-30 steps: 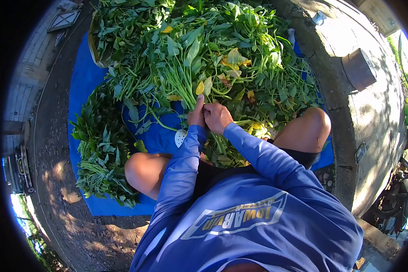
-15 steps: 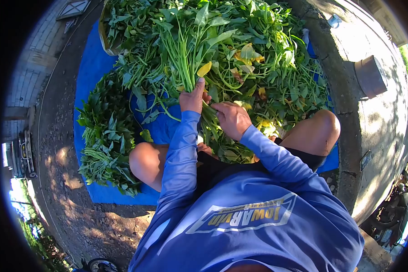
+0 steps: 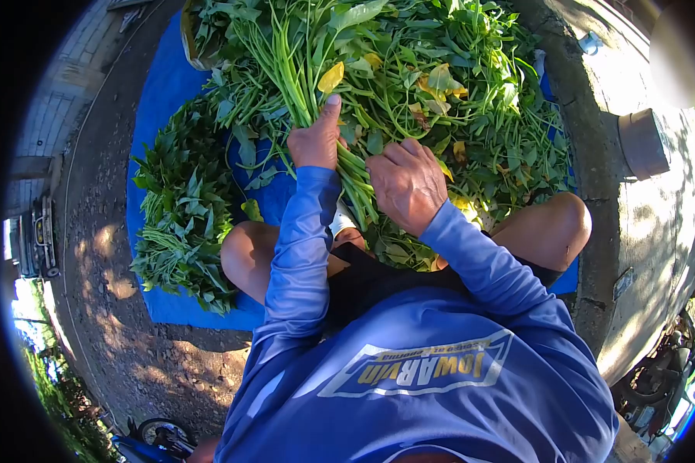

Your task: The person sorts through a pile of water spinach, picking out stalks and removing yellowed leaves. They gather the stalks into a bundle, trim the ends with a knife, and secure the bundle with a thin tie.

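My left hand [image 3: 316,143] is wrapped round a bunch of long-stemmed leafy greens [image 3: 286,69], thumb up along the stems. The leaves fan out above the fist, and the cut stem ends [image 3: 355,174] stick out below it. A yellow leaf [image 3: 331,78] shows just over the thumb. Close against the right side of those stem ends, my right hand [image 3: 408,185] is closed with its knuckles up. Its fingertips are turned under, so what they grip, if anything, is hidden. Beyond both hands spreads a large heap of loose greens [image 3: 486,116], with some yellowed leaves in it.
Neat bundles of greens [image 3: 181,224] lie at the left on a blue tarp [image 3: 156,100]. My bent knees [image 3: 548,224] flank the work. A concrete ledge [image 3: 602,231] with a cylindrical container [image 3: 642,145] runs along the right. A motorcycle [image 3: 158,441] stands at the lower left.
The view has shifted slightly. My right hand has turned so that its knuckles face up, with its fingers curled under beside the stems. My left hand keeps its hold on the bunch.
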